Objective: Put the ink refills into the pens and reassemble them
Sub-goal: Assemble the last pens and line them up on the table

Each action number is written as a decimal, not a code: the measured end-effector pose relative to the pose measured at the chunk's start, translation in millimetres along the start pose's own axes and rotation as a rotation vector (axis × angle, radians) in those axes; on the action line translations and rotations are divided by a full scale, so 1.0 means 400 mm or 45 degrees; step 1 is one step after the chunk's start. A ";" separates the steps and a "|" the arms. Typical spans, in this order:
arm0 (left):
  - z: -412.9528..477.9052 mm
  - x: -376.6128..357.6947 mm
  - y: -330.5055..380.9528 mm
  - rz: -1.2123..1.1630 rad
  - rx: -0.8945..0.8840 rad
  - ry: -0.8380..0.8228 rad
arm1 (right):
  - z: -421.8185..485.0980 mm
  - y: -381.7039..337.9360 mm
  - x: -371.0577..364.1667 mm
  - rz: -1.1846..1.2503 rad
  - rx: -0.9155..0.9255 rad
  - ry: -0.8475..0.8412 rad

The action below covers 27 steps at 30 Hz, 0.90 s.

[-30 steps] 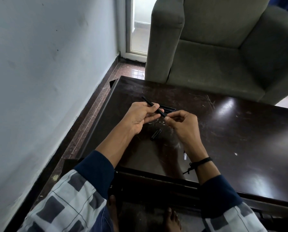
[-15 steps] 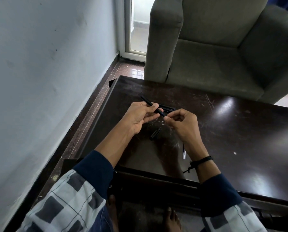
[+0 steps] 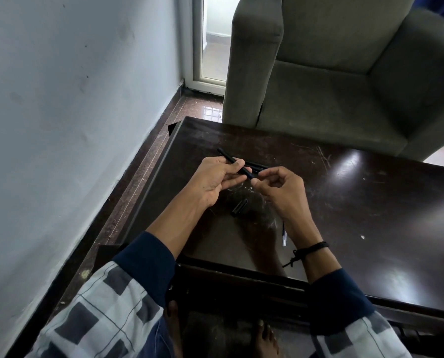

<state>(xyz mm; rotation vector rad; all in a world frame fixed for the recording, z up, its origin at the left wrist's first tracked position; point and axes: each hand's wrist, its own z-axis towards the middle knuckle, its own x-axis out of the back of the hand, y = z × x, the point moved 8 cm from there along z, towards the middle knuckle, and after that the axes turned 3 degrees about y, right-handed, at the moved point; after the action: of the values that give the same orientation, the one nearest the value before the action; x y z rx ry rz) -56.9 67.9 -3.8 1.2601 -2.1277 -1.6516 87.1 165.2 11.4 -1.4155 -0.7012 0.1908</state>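
Black and slender, a matte plastic pen barrel (image 3: pixel 232 162) is gripped in the left hand (image 3: pixel 213 180), pinched between thumb and fingers and angled up and away over the dark, scratched wooden surface (image 3: pixel 357 202). Its near end is met by the right hand (image 3: pixel 280 187), whose thumb and forefinger are closed at that tip; whether a refill or a small end piece is pinched there cannot be told. Behind the hands, more black pen parts (image 3: pixel 257 165) are seen lying together on the surface. Below the hands a short black cap (image 3: pixel 240 208) lies loose, and beside the right wrist a thin clear ink refill (image 3: pixel 284 235) rests on the surface. The barrel is judged light and stiff but smooth, so it is best held mid-length. The refill is judged thin and easily bent, so it is best taken near its tip and fed straight in.
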 end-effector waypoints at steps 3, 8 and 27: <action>0.001 0.001 0.002 -0.009 -0.005 0.003 | -0.003 0.003 0.001 0.022 -0.044 0.004; 0.001 -0.001 -0.001 -0.008 0.005 0.008 | 0.003 0.008 -0.003 -0.022 -0.042 0.022; 0.002 0.001 -0.001 -0.009 0.000 -0.003 | -0.001 0.004 -0.005 0.023 0.004 0.019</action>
<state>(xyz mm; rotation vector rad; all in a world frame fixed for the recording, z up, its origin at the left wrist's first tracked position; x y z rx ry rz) -57.4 68.0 -4.7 1.2681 -2.1270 -1.6567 86.3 164.2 9.4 -1.4195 -0.6757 0.1953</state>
